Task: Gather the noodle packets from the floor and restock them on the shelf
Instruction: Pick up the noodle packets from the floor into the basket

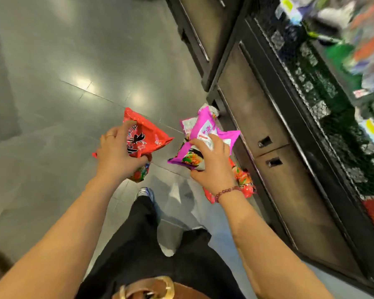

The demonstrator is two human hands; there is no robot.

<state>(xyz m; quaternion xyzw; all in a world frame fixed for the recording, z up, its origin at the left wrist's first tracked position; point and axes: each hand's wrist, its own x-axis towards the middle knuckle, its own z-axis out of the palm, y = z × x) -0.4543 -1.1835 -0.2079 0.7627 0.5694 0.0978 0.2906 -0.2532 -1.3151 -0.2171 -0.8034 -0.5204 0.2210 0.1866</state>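
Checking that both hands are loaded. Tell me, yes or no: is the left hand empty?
No, the left hand grips a red noodle packet, with its fingers curled over the packet's upper edge.

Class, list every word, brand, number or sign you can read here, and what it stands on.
No text reads clearly.
Black brush lettering on the red packet in the left hand: blurred.
White label on the pink packet in the right hand: print too small.
Tags on the shelf: blurred.

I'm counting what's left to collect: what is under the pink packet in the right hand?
A red-orange packet shows below the pink packet, beside the cabinet. The right hand and wrist cover part of it, so anything more beneath is hidden.
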